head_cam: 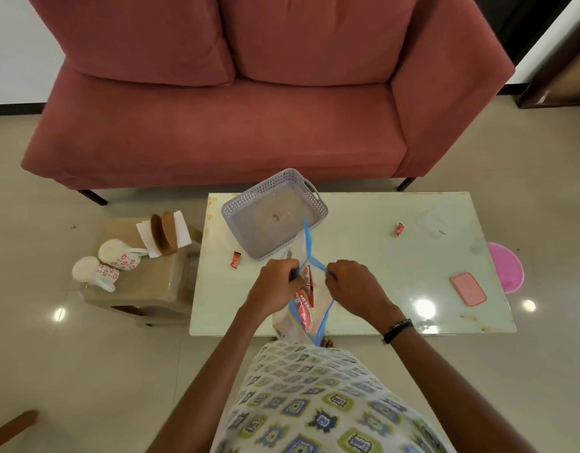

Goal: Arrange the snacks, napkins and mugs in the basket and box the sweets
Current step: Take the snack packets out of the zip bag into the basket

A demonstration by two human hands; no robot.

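My left hand (275, 286) and my right hand (350, 284) each grip one side of the blue-edged mouth of a clear zip bag (310, 256) over the near edge of the glass table (380, 273). Red snack packets (304, 305) show inside the bag. A grey perforated basket (272, 214) stands just beyond my hands, nothing visible in it but a small speck. Two red wrapped sweets lie on the glass, one (235, 259) left of the basket and one (399, 229) to the right. A clear box (434, 223) sits far right, its pink lid (469, 288) nearer.
Left of the table, a low beige stool (145, 289) carries two white floral mugs (117, 255) on their sides and a brown holder with white napkins (164, 235). A red sofa (249, 109) stands behind. A pink round stool (507, 266) peeks out at the table's right edge.
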